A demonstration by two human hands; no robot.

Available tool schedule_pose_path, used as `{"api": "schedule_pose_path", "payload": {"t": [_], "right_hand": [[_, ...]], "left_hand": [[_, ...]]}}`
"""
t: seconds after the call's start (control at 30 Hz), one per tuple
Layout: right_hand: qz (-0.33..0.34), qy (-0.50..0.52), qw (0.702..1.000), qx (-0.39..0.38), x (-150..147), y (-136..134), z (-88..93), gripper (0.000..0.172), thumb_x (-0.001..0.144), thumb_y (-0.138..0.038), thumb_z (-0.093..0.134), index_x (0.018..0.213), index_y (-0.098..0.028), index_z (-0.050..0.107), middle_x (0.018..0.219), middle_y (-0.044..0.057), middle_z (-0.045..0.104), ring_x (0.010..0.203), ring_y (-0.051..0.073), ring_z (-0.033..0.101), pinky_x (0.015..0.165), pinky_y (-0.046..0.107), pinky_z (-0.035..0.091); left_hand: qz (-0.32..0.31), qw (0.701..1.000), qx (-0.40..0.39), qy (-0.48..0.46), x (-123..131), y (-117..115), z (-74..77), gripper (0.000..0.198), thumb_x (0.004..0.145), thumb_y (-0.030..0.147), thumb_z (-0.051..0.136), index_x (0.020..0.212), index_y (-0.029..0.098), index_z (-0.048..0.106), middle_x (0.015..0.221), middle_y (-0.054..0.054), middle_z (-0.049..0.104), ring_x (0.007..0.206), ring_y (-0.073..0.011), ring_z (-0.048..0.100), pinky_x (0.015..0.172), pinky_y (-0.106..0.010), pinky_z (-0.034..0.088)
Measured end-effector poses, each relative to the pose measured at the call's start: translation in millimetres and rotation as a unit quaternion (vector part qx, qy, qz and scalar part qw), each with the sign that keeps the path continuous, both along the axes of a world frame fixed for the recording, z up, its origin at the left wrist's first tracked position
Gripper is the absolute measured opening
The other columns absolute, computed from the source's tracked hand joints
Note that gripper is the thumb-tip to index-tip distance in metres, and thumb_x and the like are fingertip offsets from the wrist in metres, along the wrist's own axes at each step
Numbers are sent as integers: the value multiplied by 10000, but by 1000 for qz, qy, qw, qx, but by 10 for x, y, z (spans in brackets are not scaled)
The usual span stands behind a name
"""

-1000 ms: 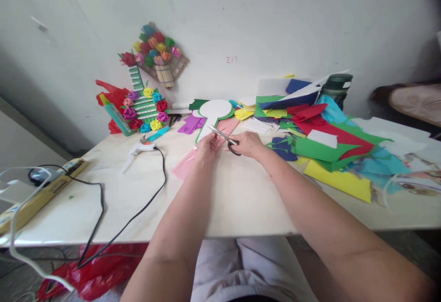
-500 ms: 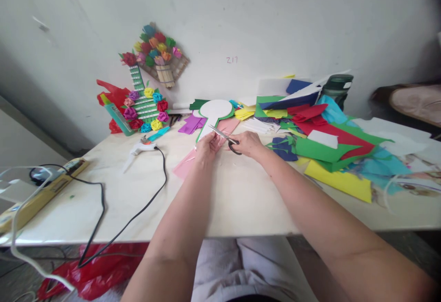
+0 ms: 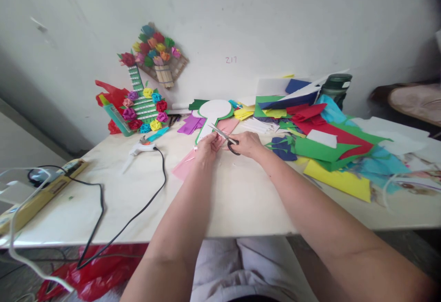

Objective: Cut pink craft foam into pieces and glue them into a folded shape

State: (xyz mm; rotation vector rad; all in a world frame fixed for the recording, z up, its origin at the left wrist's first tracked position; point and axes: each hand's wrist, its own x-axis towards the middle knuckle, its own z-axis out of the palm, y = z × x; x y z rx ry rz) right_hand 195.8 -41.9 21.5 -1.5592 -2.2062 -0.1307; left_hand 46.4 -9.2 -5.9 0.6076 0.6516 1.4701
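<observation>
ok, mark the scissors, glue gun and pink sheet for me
scissors (image 3: pixel 223 135), head view, on the metal blades.
glue gun (image 3: pixel 140 147), head view, on its white body.
pink sheet (image 3: pixel 182 168), head view, on its bare near corner.

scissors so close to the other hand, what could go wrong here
The scissors in the right hand have their blades right beside the left hand, which pinches a small paper piece; a slip could nick a finger or spoil the cut. The glue gun cord trails off the table edge, so a snag might drag the gun down.
</observation>
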Motion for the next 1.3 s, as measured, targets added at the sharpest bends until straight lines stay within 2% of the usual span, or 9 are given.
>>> {"api": "schedule_pose_path", "payload": {"t": [0.53, 0.63, 0.73, 0.8, 0.87, 1.0, 1.07, 1.17, 1.3], "right_hand": [[-4, 8, 1000, -14, -44, 15, 12, 514, 707, -533, 499, 1182, -339, 529, 883, 35, 685, 810, 197, 611, 639, 253, 382], [2, 39, 999, -14, -57, 8, -20, 487, 708, -516, 508, 1158, -334, 551, 856, 26, 686, 795, 191, 613, 636, 249, 393], [6, 124, 992, -27, -58, 31, -73, 378, 725, -483, 507, 1037, -307, 628, 823, 10, 684, 766, 175, 610, 619, 241, 412], [10, 211, 976, -47, -53, 65, -103, 319, 729, -440, 519, 954, -261, 657, 783, 12, 677, 719, 163, 606, 591, 238, 428], [26, 318, 944, -83, -50, 100, -115, 297, 703, -395, 561, 914, -208, 655, 716, 15, 660, 626, 144, 591, 548, 238, 443], [84, 517, 837, -158, -76, 111, -91, 336, 591, -311, 668, 874, -138, 614, 594, -15, 596, 457, 86, 509, 488, 231, 455], [92, 566, 801, -172, -97, 94, -77, 342, 562, -285, 685, 857, -134, 596, 562, -31, 573, 435, 71, 491, 465, 214, 440], [88, 592, 781, -179, -119, 72, -71, 324, 561, -277, 679, 841, -144, 583, 537, -44, 553, 431, 67, 491, 430, 188, 402], [86, 601, 771, -191, -124, 52, -54, 333, 540, -255, 688, 831, -144, 572, 529, -49, 542, 428, 64, 485, 406, 173, 361]], "left_hand": [[8, 1000, -20, -15, 4, 1, 19, 61, 684, 44, 565, 665, 94, 595, 590, -28, 621, 501, -86, 598, 567, -185, 528], [8, 1000, -4, -13, -1, 12, 4, 62, 679, 45, 560, 675, 95, 597, 603, -29, 631, 513, -80, 600, 574, -174, 525], [7, 1000, 0, 0, -3, 8, 4, 53, 679, 57, 559, 675, 96, 594, 603, -27, 630, 523, -80, 603, 576, -170, 519], [11, 1000, -2, 6, 2, 0, 12, 44, 679, 65, 560, 667, 94, 590, 581, -25, 620, 516, -81, 599, 582, -177, 519], [13, 1000, -2, 10, 14, -9, 22, 41, 673, 65, 561, 666, 92, 592, 568, -26, 617, 507, -83, 593, 595, -192, 523], [15, 999, 3, 32, 45, -14, 24, 19, 653, 73, 585, 666, 83, 595, 569, -30, 620, 503, -87, 589, 613, -218, 525], [17, 999, 14, 44, 57, -9, 10, 11, 648, 80, 602, 649, 76, 592, 555, -30, 611, 503, -87, 587, 594, -202, 514], [6, 997, 39, 62, 68, -1, -21, 33, 636, 92, 621, 633, 71, 595, 550, -37, 608, 508, -89, 587, 565, -183, 498], [-11, 995, 58, 83, 83, -1, -43, 63, 619, 119, 643, 651, 75, 612, 594, -50, 632, 537, -101, 601, 563, -186, 493]]}}
